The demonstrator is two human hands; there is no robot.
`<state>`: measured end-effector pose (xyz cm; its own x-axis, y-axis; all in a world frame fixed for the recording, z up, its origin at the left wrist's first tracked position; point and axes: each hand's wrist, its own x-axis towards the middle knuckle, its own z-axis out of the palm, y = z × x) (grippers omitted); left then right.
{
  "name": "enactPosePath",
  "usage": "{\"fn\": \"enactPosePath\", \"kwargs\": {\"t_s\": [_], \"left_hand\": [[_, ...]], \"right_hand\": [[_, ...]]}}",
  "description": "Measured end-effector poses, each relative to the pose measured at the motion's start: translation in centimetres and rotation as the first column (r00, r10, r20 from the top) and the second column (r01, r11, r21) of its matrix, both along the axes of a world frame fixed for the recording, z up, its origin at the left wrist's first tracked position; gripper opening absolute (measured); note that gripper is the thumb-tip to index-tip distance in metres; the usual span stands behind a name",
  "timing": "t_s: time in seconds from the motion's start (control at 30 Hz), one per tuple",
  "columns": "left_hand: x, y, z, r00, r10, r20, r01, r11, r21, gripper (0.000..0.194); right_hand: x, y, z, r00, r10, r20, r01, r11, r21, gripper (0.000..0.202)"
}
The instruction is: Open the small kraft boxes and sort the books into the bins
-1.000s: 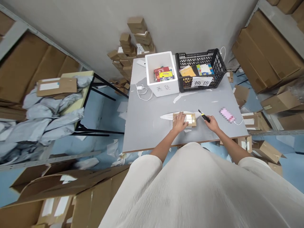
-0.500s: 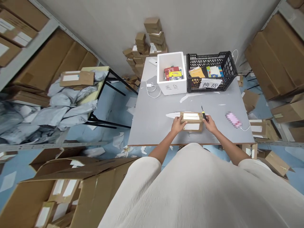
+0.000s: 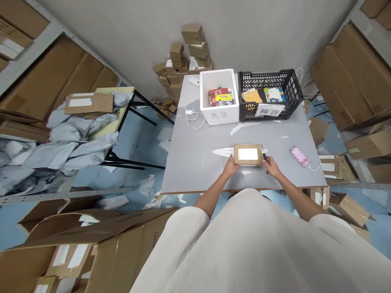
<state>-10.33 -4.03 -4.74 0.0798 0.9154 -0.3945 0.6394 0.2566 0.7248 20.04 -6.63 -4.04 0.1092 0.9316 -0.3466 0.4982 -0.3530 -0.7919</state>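
A small cardboard box (image 3: 248, 161) with a white label on top lies near the front of the grey table (image 3: 195, 167). My left hand (image 3: 231, 166) grips the box at its left end, thumb along the near edge. At the other end, my right hand (image 3: 271, 166) is closed around a black and yellow utility knife (image 3: 264, 156), its blade end pointing away from me. The right fingers are close to the box's right side; whether they touch it I cannot tell. White paper scraps (image 3: 222, 151) lie just beyond the box.
At the table's back stand a white foam box (image 3: 220, 116) and a black plastic crate (image 3: 270, 112), both containing books. A blurred pink object (image 3: 299, 156) with a cable lies right. Grey parcels (image 3: 75, 132) cover a side table. A large open carton (image 3: 131, 248) stands lower left.
The box has been tipped, so one labelled face now shows on top instead of two. The knife in my right hand has shifted slightly lower beside it. The whole view has moved a little.
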Motion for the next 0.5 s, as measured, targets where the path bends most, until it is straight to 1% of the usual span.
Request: {"fn": "enactPosePath", "kwargs": {"t_s": [0.07,0.1,0.17,0.23,0.3,0.37,0.43,0.5], "left_hand": [[0.0,-0.8,-0.2,1.000,-0.020,0.016,0.021,0.998,-0.051,0.088],[0.0,-1.1,-0.2,0.999,-0.024,0.029,0.026,0.998,-0.059,0.084],[0.0,-1.7,-0.1,0.999,0.023,0.039,-0.022,1.000,-0.018,0.079],[0.0,-2.1,0.4,0.994,0.098,0.038,-0.100,0.994,0.044,0.073],[-0.1,-2.2,1.0,0.987,0.156,0.043,-0.159,0.984,0.083,0.066],[-0.2,-2.1,1.5,0.982,0.181,0.048,-0.185,0.978,0.097,0.060],[-0.2,-1.8,1.8,0.981,0.190,0.048,-0.194,0.976,0.096,0.057],[-0.1,-1.6,2.0,0.980,0.193,0.053,-0.197,0.977,0.082,0.058]], "right_hand": [[-0.7,-0.5,-0.1,1.000,0.022,-0.022,-0.022,1.000,-0.014,0.057],[-1.0,-0.8,0.0,0.999,0.017,-0.027,-0.017,1.000,0.004,0.058],[-1.4,-1.2,0.5,0.999,0.009,-0.037,-0.007,0.999,0.042,0.060],[-1.4,-1.5,1.2,0.999,-0.013,-0.051,0.017,0.997,0.075,0.063],[-1.1,-1.6,1.8,0.996,-0.051,-0.068,0.056,0.995,0.085,0.064],[-0.7,-1.4,2.2,0.992,-0.090,-0.084,0.097,0.992,0.080,0.064],[-0.3,-0.9,2.2,0.988,-0.110,-0.109,0.118,0.990,0.071,0.064],[0.0,-0.2,1.8,0.984,-0.107,-0.146,0.117,0.991,0.063,0.066]]}}
